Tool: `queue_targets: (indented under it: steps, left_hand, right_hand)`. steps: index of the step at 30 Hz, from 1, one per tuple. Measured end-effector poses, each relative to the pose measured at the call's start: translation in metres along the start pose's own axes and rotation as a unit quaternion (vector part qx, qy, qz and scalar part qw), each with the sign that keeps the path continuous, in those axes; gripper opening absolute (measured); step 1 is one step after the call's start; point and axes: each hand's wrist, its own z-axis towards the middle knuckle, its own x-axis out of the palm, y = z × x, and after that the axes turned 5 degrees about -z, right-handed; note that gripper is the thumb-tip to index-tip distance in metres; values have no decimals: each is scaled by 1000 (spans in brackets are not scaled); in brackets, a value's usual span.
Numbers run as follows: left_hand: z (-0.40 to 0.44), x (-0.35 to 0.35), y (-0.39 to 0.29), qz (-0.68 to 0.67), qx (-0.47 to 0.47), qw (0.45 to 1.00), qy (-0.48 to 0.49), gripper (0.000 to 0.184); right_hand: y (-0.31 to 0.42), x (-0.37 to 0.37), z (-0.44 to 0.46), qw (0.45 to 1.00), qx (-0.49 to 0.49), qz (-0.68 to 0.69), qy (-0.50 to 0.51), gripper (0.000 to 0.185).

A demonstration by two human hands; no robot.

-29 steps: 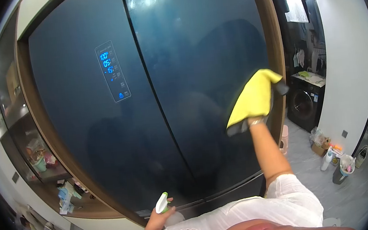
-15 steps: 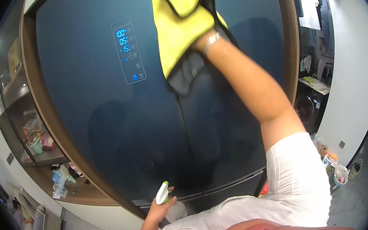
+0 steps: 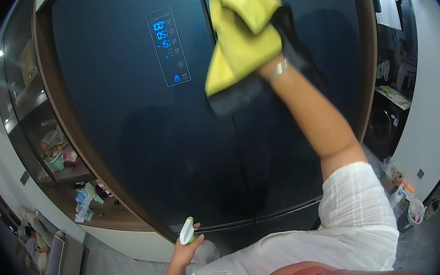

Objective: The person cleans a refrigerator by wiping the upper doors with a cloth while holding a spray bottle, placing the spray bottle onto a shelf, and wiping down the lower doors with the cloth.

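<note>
A dark blue refrigerator (image 3: 173, 142) with a lit display panel (image 3: 169, 47) fills the middle of the view. Against its upper right door, beside the seam between the doors, is a yellow cloth (image 3: 248, 44) with grey backing and a dark edge. My right hand (image 3: 271, 67) is at the cloth, its fingers covered by the folds. Low in front of the refrigerator, my left hand (image 3: 189, 248) is closed round the neck of a spray bottle (image 3: 187, 231) with a white and green head and a clear body.
Shelves with assorted items (image 3: 86, 201) line the left side. At the right are a washing machine (image 3: 380, 126), hanging clothes and a small bin (image 3: 415, 211) among floor items. A person (image 3: 41, 250) is by a sofa (image 3: 65, 264) at the far left.
From low on the right door, my right hand has swept the cloth up and left to the seam, then slightly right. My left hand still holds the bottle. The view has shifted.
</note>
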Motion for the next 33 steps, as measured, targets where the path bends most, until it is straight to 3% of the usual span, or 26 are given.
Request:
queue_targets:
  steps: [1, 2, 4, 6, 8, 11, 12, 14, 16, 17, 21, 22, 24, 26, 28, 30, 33]
  left_hand:
    - [-2, -3, 2, -12, 0, 1000, -5, 51]
    - [-3, -8, 5, -8, -4, 1000, -2, 51]
    - [-4, -16, 11, -3, -12, 1000, 2, 51]
    - [-9, -17, 6, 9, -8, 1000, -3, 51]
    - [-10, -17, 4, 13, -5, 1000, -4, 50]
    - [-13, -20, 5, 10, -6, 1000, -6, 50]
    - [-15, -18, 3, 4, -1, 1000, -7, 50]
    - [-13, -16, 1, 0, 3, 1000, -4, 49]
    - [-12, -18, 0, 8, -4, 1000, -3, 49]
    - [-11, -19, 0, 7, -1, 1000, -1, 49]
    - [-11, -24, 8, -14, 11, 1000, -5, 49]
    - [-11, -25, 10, -24, 17, 1000, -10, 49]
    - [-12, -27, 12, -31, 23, 999, -24, 49]
    - [-15, -27, 11, -37, 27, 998, -34, 50]
    - [-22, -25, 7, -41, 29, 998, -42, 51]
    - [-30, -28, 4, -46, 28, 997, -50, 51]
    - [-34, -44, 17, -51, 13, 997, -55, 51]
  right_hand:
    - [31, -21, -28, 976, 112, 182, 48, 56]
    - [53, -30, -66, 989, 75, 115, 51, 57]
    - [98, -48, -157, 949, 107, 98, 281, 56]
    - [152, -57, -269, 941, 131, 157, 270, 30]
    - [183, -106, -229, 822, 115, 81, 553, 10]
    - [186, -111, -220, 895, 139, 149, 397, 2]
    - [174, -110, -203, 898, 65, 136, 413, 6]
    - [156, -94, -177, 963, 43, 137, 228, 26]
    - [121, -58, -160, 963, 31, 155, 216, 49]
    - [109, -56, -115, 970, 10, 65, 232, 50]
    - [64, -47, 45, 967, 32, -22, 250, 55]
    - [50, -39, 72, 965, -22, -113, 236, 56]
    - [8, -6, 113, 981, -89, -163, 62, 59]
    - [-20, 4, 146, 960, -121, -252, 18, 59]
    - [-27, -13, 194, 972, 69, -146, 173, 65]
    - [-20, -32, 189, 964, 129, -161, 167, 62]
    - [-67, -5, 109, 971, 23, -234, -27, 57]
